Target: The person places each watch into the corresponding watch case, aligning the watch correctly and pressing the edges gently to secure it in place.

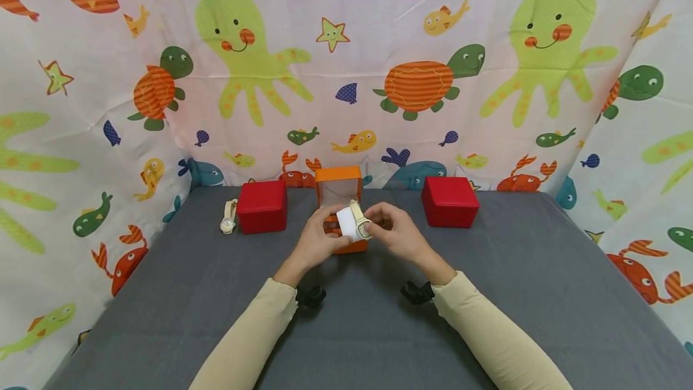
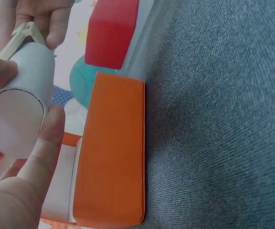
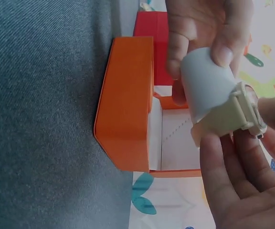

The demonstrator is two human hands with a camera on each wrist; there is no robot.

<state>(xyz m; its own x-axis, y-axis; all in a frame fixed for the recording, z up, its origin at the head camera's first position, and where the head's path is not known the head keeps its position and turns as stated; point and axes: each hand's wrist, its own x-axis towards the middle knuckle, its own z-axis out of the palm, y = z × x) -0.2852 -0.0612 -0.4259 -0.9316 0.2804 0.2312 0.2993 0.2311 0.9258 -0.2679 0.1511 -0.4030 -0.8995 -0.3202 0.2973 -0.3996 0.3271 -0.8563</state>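
Note:
My left hand (image 1: 318, 238) grips a white watch cushion (image 1: 346, 221), a rounded cylinder whose flat end (image 2: 19, 121) faces the left wrist camera. A cream-strapped wristwatch (image 1: 360, 221) sits against the cushion's right end. My right hand (image 1: 397, 230) pinches this watch between thumb and fingers; in the right wrist view its strap (image 3: 226, 117) lies around the cushion's end and the dial is partly behind the thumb. Below and behind both hands stands an orange watch box (image 1: 340, 184), lid raised, with a pale lining.
A red box (image 1: 262, 206) stands at the back left, with a second cream-strapped watch (image 1: 228, 216) lying beside it. Another red box (image 1: 450, 201) stands at the back right. A patterned curtain (image 1: 346, 77) rises behind the grey tabletop (image 1: 357, 342).

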